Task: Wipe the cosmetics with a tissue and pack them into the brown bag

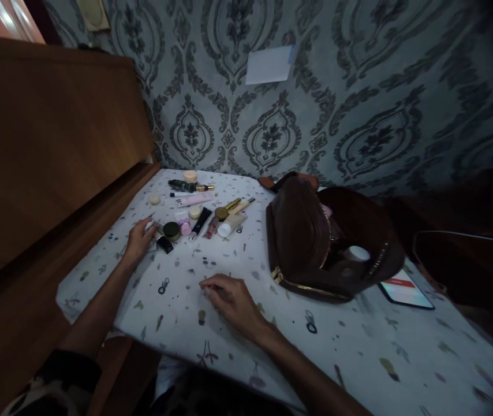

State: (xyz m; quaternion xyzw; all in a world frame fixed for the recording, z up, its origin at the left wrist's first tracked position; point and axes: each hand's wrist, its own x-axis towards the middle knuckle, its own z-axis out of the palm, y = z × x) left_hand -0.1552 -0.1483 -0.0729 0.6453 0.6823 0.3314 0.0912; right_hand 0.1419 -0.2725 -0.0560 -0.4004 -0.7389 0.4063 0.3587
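Note:
At the left of the table, my left hand (139, 240) has its thumb and fingers closed on a small whitish item (149, 225), mostly hidden by the fingertips. Right beside those fingers lies a black-capped cosmetic bottle (164, 241). A dark round jar (171, 231), a pink-and-white tube (183, 223), a black tube (201, 223) and a cream tube with a white cap (231, 225) lie close by. My right hand (234, 303) rests over the front middle of the tablecloth, fingers loosely bent and partly apart, with nothing visible in it.
A brown bag (301, 237) stands unzipped on the right, a white-lidded item (358, 253) inside. Partly under it lies a lit phone (406, 290). More cosmetics, including a pale pink tube (194, 199), lie behind. A wooden cabinet (56, 127) borders the left side; patterned wall (272, 130) behind.

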